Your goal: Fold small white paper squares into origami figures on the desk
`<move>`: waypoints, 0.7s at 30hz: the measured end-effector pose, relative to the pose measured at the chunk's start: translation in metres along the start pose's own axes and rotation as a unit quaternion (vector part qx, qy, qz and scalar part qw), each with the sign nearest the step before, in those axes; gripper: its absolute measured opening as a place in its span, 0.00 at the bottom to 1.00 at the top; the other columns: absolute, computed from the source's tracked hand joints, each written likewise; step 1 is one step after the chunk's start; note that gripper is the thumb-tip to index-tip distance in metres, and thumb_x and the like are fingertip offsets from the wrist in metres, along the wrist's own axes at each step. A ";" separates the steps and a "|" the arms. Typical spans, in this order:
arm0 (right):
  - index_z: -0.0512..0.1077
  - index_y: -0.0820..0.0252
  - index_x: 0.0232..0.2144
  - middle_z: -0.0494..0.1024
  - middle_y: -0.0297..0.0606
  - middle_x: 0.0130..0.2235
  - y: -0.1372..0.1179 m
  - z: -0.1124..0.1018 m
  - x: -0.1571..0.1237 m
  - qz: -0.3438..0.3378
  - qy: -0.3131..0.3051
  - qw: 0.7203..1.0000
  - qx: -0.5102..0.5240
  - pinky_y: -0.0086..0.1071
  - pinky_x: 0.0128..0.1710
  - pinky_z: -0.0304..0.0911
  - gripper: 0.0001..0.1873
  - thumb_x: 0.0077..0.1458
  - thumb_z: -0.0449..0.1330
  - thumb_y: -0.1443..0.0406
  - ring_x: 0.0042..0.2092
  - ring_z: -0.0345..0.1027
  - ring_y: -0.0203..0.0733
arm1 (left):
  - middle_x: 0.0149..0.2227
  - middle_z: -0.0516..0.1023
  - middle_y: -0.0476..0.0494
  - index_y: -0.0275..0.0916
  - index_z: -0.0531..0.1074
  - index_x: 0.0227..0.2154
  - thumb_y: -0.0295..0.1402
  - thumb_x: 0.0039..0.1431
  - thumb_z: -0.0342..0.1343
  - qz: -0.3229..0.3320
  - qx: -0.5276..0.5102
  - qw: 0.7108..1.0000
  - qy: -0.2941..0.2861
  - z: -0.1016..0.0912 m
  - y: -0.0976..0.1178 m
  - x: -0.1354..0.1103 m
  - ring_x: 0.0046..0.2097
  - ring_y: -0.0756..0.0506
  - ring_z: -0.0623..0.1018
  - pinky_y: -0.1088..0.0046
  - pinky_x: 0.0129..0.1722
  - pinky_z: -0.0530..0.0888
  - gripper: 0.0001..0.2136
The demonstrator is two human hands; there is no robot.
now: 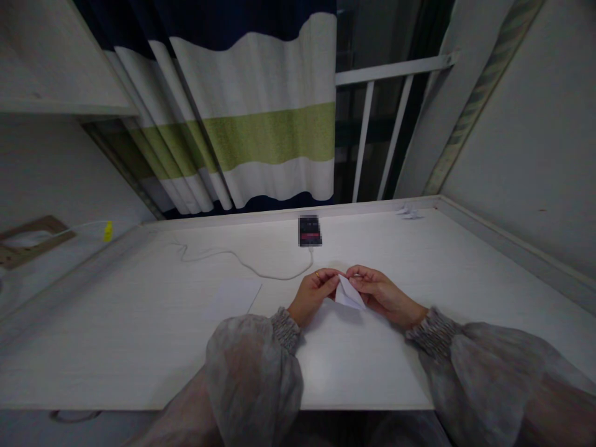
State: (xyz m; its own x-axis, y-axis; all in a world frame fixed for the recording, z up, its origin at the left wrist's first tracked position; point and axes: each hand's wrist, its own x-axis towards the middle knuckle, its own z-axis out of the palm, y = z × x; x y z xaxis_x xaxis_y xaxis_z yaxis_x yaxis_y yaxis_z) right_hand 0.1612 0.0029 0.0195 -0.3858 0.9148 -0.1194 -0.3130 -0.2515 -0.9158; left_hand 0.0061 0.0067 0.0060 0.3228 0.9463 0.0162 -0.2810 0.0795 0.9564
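Note:
A small folded piece of white paper (349, 295) is held between my two hands, above the white desk (363, 366). My left hand (317, 293), with a ring on one finger, pinches its upper left edge between thumb and fingers. On the other side, my right hand (379, 292) grips the paper near its top corner, thumb pressed against the fingers. The fold comes to a point at the top and widens towards me. Parts of the fingers behind the paper are hidden.
A flat white sheet (233, 297) lies left of my hands. Beyond them stands a dark, pixelated device (310, 231), with a pale cable (261, 273) running left. Small folded paper pieces (410, 212) rest in the far right corner. A striped curtain (270, 136) hangs behind the desk.

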 end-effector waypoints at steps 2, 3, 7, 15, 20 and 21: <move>0.66 0.59 0.26 0.70 0.29 0.22 0.001 -0.001 0.000 0.005 0.000 1.000 -0.007 0.27 0.25 0.56 0.15 0.35 0.66 0.61 0.24 0.62 0.31 | 0.23 0.72 0.48 0.33 0.73 0.29 0.40 0.41 0.60 -0.001 0.005 1.000 0.008 0.000 0.000 0.000 0.24 0.54 0.68 0.77 0.26 0.65 0.15; 0.66 0.59 0.26 0.70 0.29 0.22 0.002 -0.001 0.001 0.006 -0.001 1.000 -0.017 0.27 0.25 0.56 0.16 0.35 0.66 0.61 0.24 0.63 0.31 | 0.23 0.72 0.48 0.33 0.73 0.28 0.39 0.41 0.60 -0.001 0.011 1.000 0.016 0.000 0.001 -0.001 0.24 0.54 0.68 0.77 0.26 0.64 0.14; 0.65 0.60 0.28 0.70 0.30 0.23 0.005 0.001 0.000 -0.026 -0.006 0.994 -0.104 0.29 0.27 0.57 0.17 0.39 0.63 0.56 0.25 0.62 0.33 | 0.19 0.68 0.51 0.33 0.73 0.24 0.33 0.40 0.58 0.007 0.057 0.997 0.051 0.000 0.002 -0.001 0.22 0.54 0.64 0.79 0.23 0.61 0.08; 0.63 0.58 0.41 0.67 0.41 0.40 0.002 0.012 -0.013 -0.198 0.019 0.890 -0.411 0.37 0.43 0.59 0.21 0.44 0.60 0.60 0.42 0.62 0.42 | 0.17 0.65 0.53 0.35 0.70 0.18 0.29 0.41 0.51 0.026 0.189 0.973 0.132 -0.006 -0.003 0.006 0.22 0.53 0.63 0.79 0.23 0.59 0.05; 0.66 0.59 0.33 0.69 0.36 0.29 0.004 0.005 -0.008 -0.168 0.058 0.871 -0.459 0.33 0.31 0.59 0.09 0.49 0.53 0.62 0.30 0.63 0.39 | 0.17 0.66 0.52 0.35 0.70 0.17 0.31 0.40 0.53 0.018 0.226 0.967 0.117 -0.008 -0.006 0.007 0.22 0.53 0.63 0.79 0.22 0.58 0.05; 0.67 0.59 0.30 0.69 0.35 0.26 0.005 0.002 -0.006 -0.158 0.061 0.874 -0.455 0.31 0.28 0.58 0.08 0.50 0.51 0.61 0.29 0.62 0.38 | 0.16 0.66 0.52 0.35 0.70 0.17 0.31 0.40 0.54 0.013 0.219 0.970 0.108 -0.009 -0.006 0.006 0.22 0.53 0.63 0.79 0.22 0.58 0.05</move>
State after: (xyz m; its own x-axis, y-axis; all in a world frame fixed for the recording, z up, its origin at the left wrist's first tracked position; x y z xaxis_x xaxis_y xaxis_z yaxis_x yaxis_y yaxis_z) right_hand 0.1602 -0.0047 0.0170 -0.2926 0.9338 0.2061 0.4534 0.3252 -0.8299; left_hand 0.0019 0.0148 -0.0024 0.1106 0.9936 0.0250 0.1406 -0.0406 0.9892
